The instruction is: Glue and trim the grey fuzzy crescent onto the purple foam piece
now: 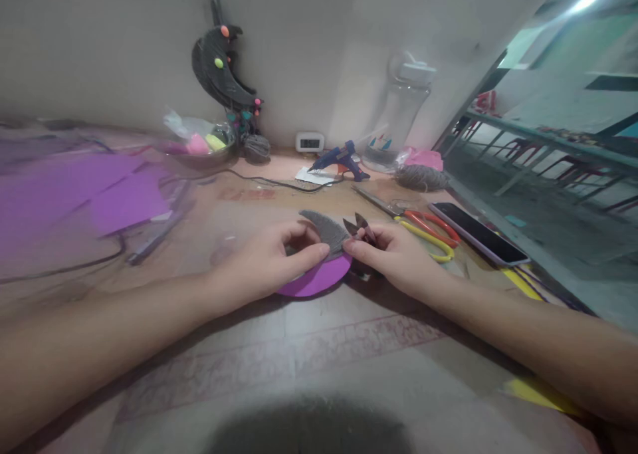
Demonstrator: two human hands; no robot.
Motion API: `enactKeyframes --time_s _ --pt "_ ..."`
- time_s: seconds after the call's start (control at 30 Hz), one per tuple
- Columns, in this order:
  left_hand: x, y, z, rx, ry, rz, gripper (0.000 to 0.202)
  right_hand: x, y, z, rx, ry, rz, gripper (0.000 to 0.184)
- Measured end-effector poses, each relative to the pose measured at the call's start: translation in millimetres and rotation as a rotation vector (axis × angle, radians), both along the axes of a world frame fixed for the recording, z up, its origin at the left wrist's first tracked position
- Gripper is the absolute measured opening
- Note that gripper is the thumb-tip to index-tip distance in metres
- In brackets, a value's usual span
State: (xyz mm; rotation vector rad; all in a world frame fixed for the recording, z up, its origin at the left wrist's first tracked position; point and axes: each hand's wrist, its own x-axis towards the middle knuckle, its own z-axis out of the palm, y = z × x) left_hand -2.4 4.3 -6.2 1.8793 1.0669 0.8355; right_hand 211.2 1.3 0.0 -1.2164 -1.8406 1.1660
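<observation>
- work surface (349, 347): pale tiled pattern, carries all items listed below; a wall stands along its far edge.
- purple sheets (124, 201): lying flat at far left, well apart from both hands (this part of the view is blurred).
- left hand (269, 258): fingers curled in, thumb and forefinger pinched on the grey crescent piece (323, 231), the other fingers tucked under it.
- right hand (399, 254): closed around the small snips (361, 227); forefinger extended towards the crescent's right end, contact there cannot be confirmed.
- clear jar (399, 115): upright against the wall, behind and right of the hands.
- black crescent ornament (219, 62): leaning upright on the wall, coloured dots on it.
- bowl (204, 149): near the ornament's foot, pink and yellow pieces inside.
- phone (478, 231): flat, screen dark, just right of the scissors (423, 228), which have orange and yellow handles.
- purple disc (319, 278): flat on the surface directly beneath both hands, partly covered by them.
- glue gun (341, 158): blue, resting near the wall, nozzle to the left.
- grey crescent piece: held above the disc, between the two hands, its point towards the snips.
- small snips: dark blades parted, tips up, just beside the crescent's right end.
- small display unit (310, 141): against the wall, reading illegible.
</observation>
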Motion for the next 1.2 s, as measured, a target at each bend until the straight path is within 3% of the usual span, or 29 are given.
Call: enactKeyframes --time_s 0.13,0.33,0.47,0.7,0.8,0.97,1.2 --pt "-0.5 0.1 0.4 0.047 0.028 -0.017 0.025 1.8 2.1 0.6 0.056 -0.022 0.027 0.029" --pt "-1.1 -0.3 -0.3 0.072 0.147 -0.151 0.022 0.9 2.1 6.3 0.171 -0.096 0.023 0.025" --pt "-1.6 -3.0 5.6 0.155 0.235 -0.135 0.025 -1.1 -1.0 7.3 0.218 -0.224 -0.016 0.032" --pt "-0.4 -13.0 12.7 0.238 0.205 -0.049 0.018 -0.2 -9.6 12.7 0.416 -0.191 -0.058 0.034" --pt "0.8 -16.3 10.9 0.265 0.153 -0.032 0.014 -0.1 -9.1 11.6 0.329 -0.147 -0.063 0.035" --pt "0.1 -19.1 10.7 0.27 0.108 -0.001 0.009 -1.7 -4.2 7.7 -0.015 0.087 -0.003 0.03" --pt "0.5 -16.2 6.1 0.198 0.023 0.019 0.018 -1.8 -3.3 7.2 -0.087 0.229 0.009 0.038"
